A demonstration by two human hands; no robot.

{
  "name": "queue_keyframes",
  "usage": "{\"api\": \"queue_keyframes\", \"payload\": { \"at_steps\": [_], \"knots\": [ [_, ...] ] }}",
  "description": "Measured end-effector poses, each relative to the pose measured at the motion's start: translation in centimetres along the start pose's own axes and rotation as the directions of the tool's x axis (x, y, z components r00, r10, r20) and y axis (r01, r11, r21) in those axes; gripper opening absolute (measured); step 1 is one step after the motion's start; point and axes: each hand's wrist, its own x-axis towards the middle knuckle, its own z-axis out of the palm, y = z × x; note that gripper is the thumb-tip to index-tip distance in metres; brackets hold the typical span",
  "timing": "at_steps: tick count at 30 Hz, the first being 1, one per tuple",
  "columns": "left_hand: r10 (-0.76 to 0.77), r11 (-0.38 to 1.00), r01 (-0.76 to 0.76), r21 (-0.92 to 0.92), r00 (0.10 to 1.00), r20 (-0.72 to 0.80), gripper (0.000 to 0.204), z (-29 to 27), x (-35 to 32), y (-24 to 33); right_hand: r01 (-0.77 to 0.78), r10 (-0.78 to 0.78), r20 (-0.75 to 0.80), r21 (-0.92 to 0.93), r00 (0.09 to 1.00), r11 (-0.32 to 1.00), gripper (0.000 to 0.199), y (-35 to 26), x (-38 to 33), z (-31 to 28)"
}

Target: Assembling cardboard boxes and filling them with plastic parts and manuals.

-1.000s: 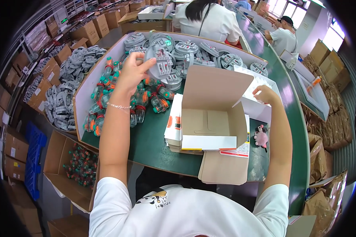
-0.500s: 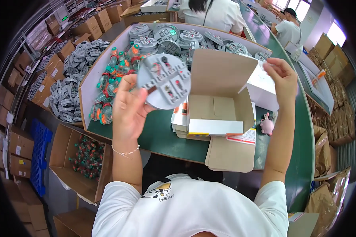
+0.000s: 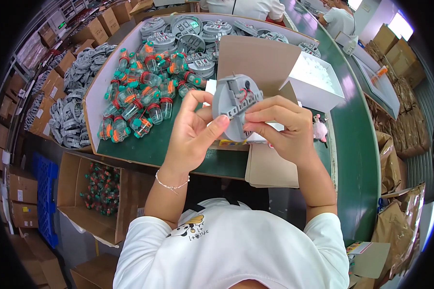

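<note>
While both hands, left hand (image 3: 193,137) & right hand (image 3: 282,127), have fingers clamped on the round grey disc part (image 3: 234,103) above the open carton (image 3: 270,67), nothing's packed yet; pile remains on counter (image 3: 361,159).

Bright, even indoor light fills the scene, with no hard shadows. The strongest light comes from a window (image 3: 399,25) at the upper right, which is blown out to white. The green desk (image 3: 357,144) shows a soft sheen along its right side. A white box (image 3: 318,79) is so bright that its inside loses detail. The fisheye lens bends straight edges strongly toward the rim, and a black circular border cuts off all four corners. The centre is sharp; the cardboard boxes (image 3: 14,188) at the left edge look dimmer, squeezed and slightly soft.
</note>
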Motion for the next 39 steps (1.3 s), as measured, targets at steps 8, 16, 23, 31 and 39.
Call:
{"api": "queue_keyframes", "payload": {
  "at_steps": [8,16,23,31,39],
  "knots": [
    [-0.107,0.994,0.106,-0.015,0.994,-0.025,0.023,0.1,-0.6,0.1,-0.033,0.033,-0.111,-0.002,0.993,0.999,0.091,0.8,-0.8,1.9],
    [0.317,-0.094,-0.082,0.992,0.942,0.108,0.028,-12.4,7.7,-3.7,-0.449,0.479,0.107,-0.221,0.871,0.866,0.097,5.9,-2.1,4.2],
    [-0.069,-0.401,-0.326,0.856,0.943,0.326,0.039,-15.7,12.0,-5.9,-0.390,0.544,0.240,-0.478,0.804,0.787,0.091,7.4,-3.2,5.6],
    [0.640,0.533,-0.103,0.839,0.699,-0.320,0.025,-10.0,8.8,0.5,-0.219,0.128,-0.239,-0.406,0.963,0.887,0.049,5.1,-1.7,3.2],
    [0.208,0.932,-0.131,0.337,0.957,-0.204,0.026,2.0,5.1,1.4,-0.009,-0.112,-0.292,-0.381,0.950,0.924,0.036,-0.4,0.6,2.5]
  ]
}}
